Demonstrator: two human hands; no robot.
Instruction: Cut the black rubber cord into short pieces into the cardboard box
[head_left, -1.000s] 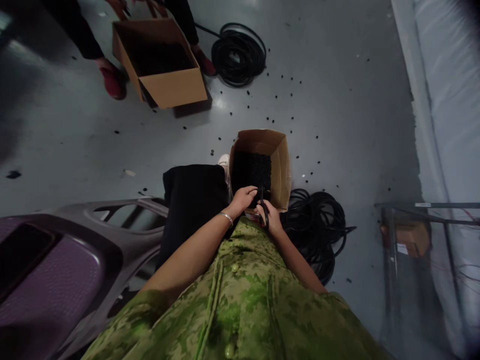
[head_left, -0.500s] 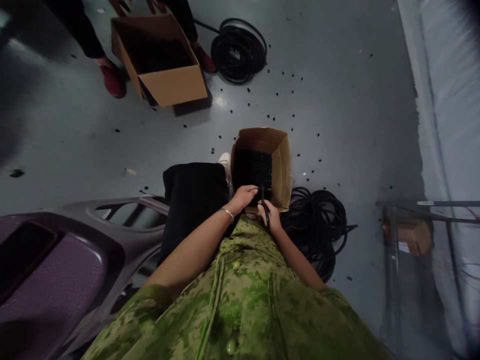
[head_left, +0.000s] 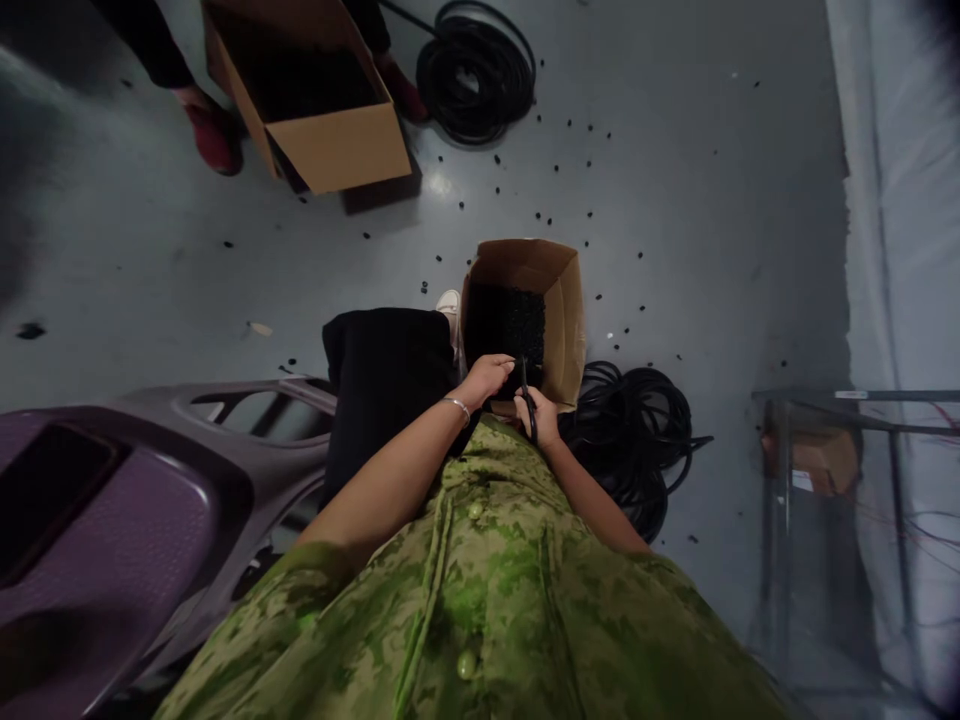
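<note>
My right hand [head_left: 541,414] is wrapped round a pair of black-handled scissors [head_left: 531,412], whose blades point away from me. Close on its left, my left hand [head_left: 489,376] is closed in a pinch at the scissor blades. What its fingertips hold is small, dark and hard to make out. Both hands are over the near edge of an open cardboard box [head_left: 564,325]. Inside it lies a heap of small black pieces [head_left: 525,318], partly in shadow.
Black hose [head_left: 637,440] lies coiled right of the box, with another coil [head_left: 474,75] farther off. A larger cardboard box [head_left: 341,150] stands by a person's red shoes [head_left: 214,138]. Small black bits dot the floor. A purple chair [head_left: 142,500] bearing a phone [head_left: 56,490] is at left.
The view has tilted slightly, so the floor, boxes and hands appear higher. Both hands keep nearly the same place at the box, the scissors still in my right hand.
</note>
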